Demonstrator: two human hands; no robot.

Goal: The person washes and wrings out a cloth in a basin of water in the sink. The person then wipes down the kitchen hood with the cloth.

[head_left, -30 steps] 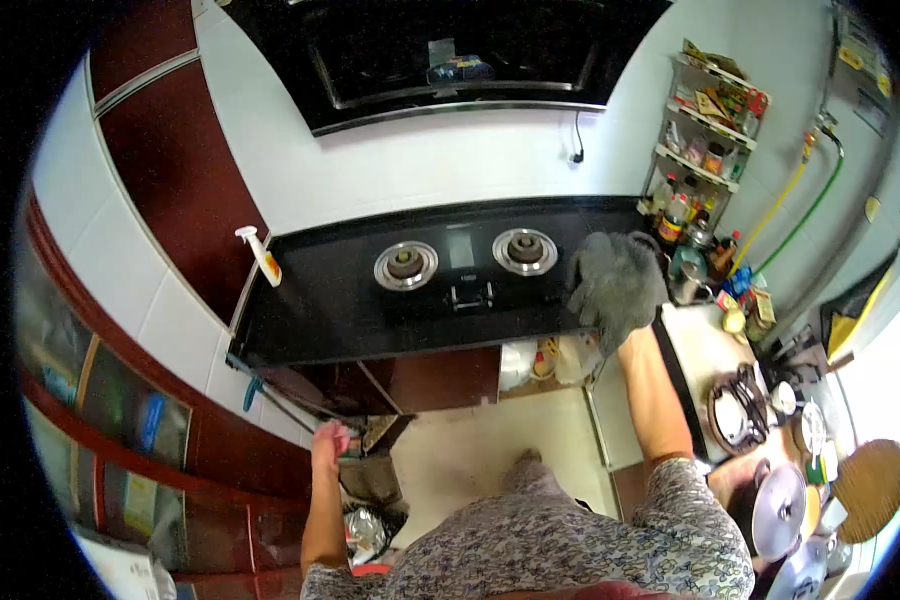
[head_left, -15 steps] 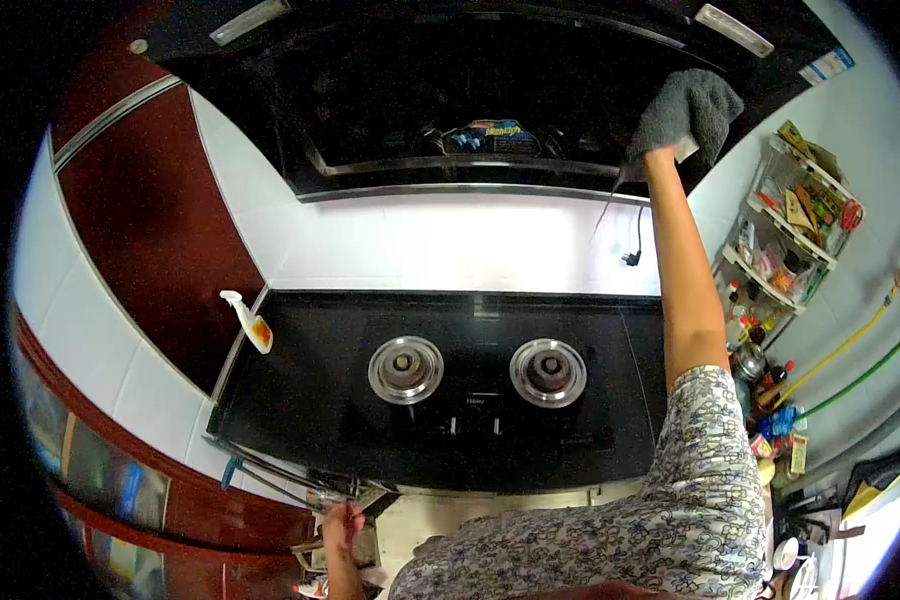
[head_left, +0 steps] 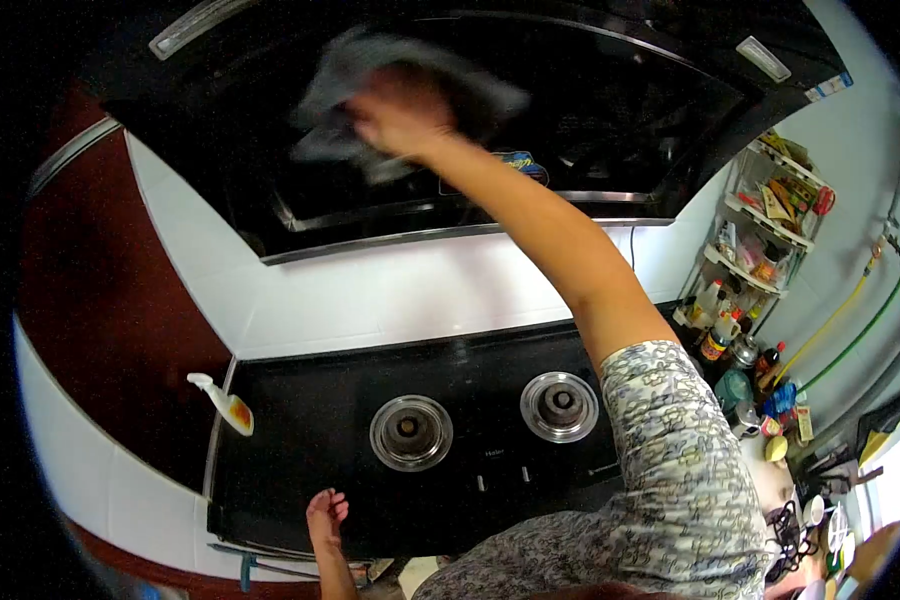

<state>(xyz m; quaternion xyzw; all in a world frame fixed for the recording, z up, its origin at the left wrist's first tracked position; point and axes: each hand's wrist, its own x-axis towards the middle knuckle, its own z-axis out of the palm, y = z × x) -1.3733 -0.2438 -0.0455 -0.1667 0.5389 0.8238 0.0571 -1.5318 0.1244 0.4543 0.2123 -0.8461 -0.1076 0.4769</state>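
Note:
My right hand [head_left: 402, 112] reaches up to the black range hood [head_left: 610, 130], blurred by motion. Its fingers press on a grey cloth [head_left: 335, 95] that spreads out around it against the left part of the hood's dark front. Low on the left, my left hand [head_left: 327, 515] hovers by the front edge of the black gas cooktop [head_left: 300, 450], holding nothing, its fingers loosely bent and apart. Two round burners, the left one [head_left: 411, 433] and the right one [head_left: 559, 407], sit on the cooktop.
A white spray bottle [head_left: 225, 405] stands at the cooktop's left end. On the right, a corner shelf [head_left: 770, 225] carries packets and jars, with several bottles [head_left: 715, 335] below. A yellow hose [head_left: 830, 320] and a green hose [head_left: 860, 340] run along the right wall.
My right hand has swept the cloth from the hood's right end to its left part. My left hand has risen from below the counter to the cooktop's front edge. The view has shifted.

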